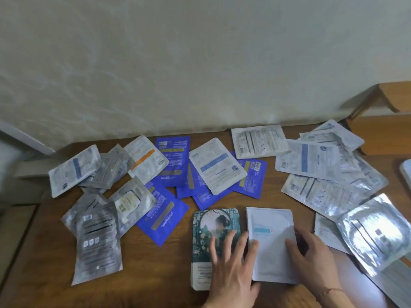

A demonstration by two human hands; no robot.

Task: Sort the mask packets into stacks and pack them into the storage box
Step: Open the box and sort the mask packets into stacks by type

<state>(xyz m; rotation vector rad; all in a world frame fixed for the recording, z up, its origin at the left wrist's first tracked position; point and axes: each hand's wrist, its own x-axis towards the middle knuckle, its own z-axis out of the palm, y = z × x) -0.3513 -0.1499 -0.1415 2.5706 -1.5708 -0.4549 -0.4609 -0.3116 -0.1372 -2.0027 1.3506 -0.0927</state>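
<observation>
While fingers spread, both hands (231, 267) flank the white stack (270, 245).

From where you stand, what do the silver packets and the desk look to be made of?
Silver packets: probably metallised foil or foil-laminated plastic, glossy; they throw bright crinkled glare.
Desk: wood or wood-look laminate, brown, smooth, low sheen with faint grain; which of the two I cannot tell.

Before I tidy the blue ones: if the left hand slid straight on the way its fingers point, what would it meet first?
Probably a blue packet. The left hand lies flat on the picture stack, fingers pointing away, slightly right.
</observation>
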